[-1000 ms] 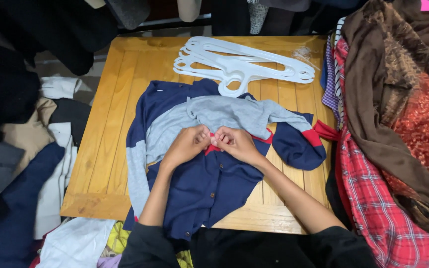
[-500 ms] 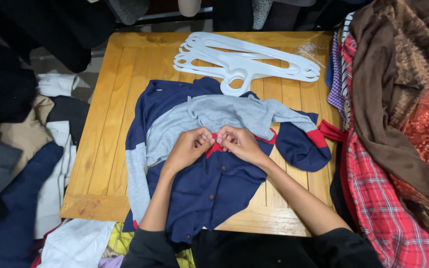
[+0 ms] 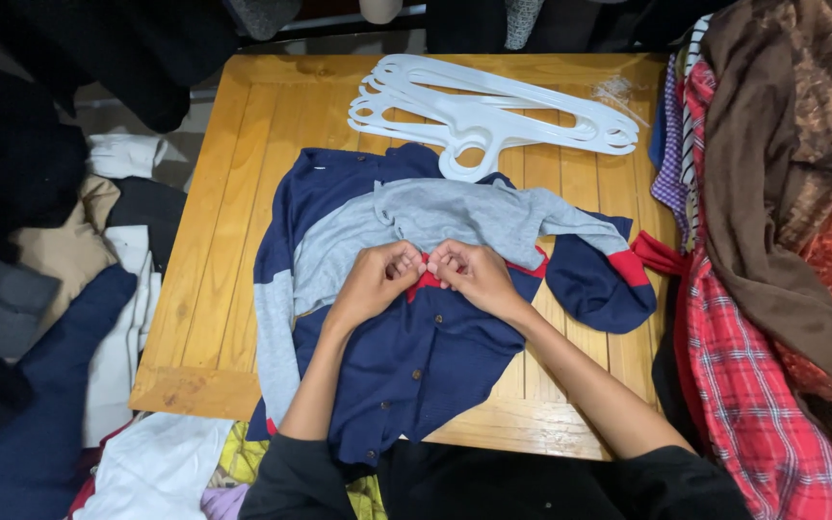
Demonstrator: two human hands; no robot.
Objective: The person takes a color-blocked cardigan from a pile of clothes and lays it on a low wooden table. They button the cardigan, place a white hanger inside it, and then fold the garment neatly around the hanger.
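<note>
Both arms reach up from the bottom of the view, bare from the elbows down, with dark sleeves pushed up near the elbows. The left hand (image 3: 375, 281) and the right hand (image 3: 474, 274) meet in the middle, very close together, knuckles up. The fingers of both hands are curled in, and the fingertips pinch down almost touching each other. The left forearm goes nearly straight up. The right forearm slants in from the right side.

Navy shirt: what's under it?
The navy shirt lies on the wooden table, its hem hanging over the near edge. Both hands rest on it at the red strip. Anything between shirt and table is covered.
</note>
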